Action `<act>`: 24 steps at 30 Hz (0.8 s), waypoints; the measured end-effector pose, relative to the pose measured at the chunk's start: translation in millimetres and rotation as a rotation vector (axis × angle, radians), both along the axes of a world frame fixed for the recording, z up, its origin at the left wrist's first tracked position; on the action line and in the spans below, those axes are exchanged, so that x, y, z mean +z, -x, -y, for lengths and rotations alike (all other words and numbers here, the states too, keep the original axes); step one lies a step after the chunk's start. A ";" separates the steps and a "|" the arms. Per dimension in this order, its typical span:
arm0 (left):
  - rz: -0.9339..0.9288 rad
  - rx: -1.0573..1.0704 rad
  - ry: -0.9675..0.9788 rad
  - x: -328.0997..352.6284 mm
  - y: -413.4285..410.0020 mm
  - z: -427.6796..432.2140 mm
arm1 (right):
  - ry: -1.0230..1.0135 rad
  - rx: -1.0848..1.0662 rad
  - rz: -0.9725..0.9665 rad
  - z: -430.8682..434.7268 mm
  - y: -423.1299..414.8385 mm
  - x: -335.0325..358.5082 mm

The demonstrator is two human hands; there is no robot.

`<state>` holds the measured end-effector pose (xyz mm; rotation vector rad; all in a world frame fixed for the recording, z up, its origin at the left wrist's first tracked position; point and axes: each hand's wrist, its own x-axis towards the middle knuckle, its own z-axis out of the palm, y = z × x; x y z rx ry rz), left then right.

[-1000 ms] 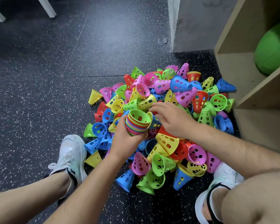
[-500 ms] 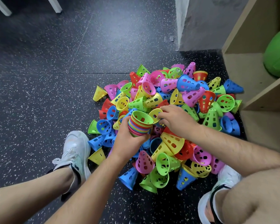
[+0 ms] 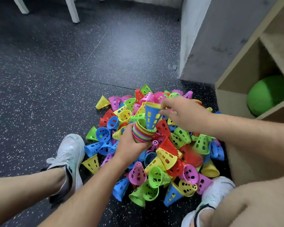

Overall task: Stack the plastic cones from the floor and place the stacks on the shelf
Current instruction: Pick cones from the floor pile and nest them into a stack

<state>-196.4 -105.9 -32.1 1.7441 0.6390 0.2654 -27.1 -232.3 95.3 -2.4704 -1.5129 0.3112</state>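
The fingers point(image 3: 129, 129) of the left hand point(image 3: 129, 145) are curled round a stack point(image 3: 142, 134) of nested cones, with the thumb under its lower side, so the grip is full and tight. The stack sits above the middle of the pile, close to upright. Its wide mouth faces up and leans a little away to the right, and its narrow end is hidden in the palm.

Just right of it, a blue cone point(image 3: 152, 117) with yellow showing through its holes stands nearly upright, wide rim on top. Its narrow tip is down inside the stack's mouth. The right hand point(image 3: 184, 115) pinches that rim between thumb and fingertips point(image 3: 165, 104), with the other fingers loosely bent.

Below both hands, a pile of loose cones point(image 3: 156, 177) lies pointing every way on the dark speckled floor point(image 3: 56, 79), between two white shoes point(image 3: 69, 154). At the far right a wooden shelf point(image 3: 233, 99) holds a green ball point(image 3: 267, 95).
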 end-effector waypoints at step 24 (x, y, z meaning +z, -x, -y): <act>-0.025 0.191 0.024 -22.4 60.2 -52.0 | -0.071 -0.582 -0.212 -66.3 91.1 -136.2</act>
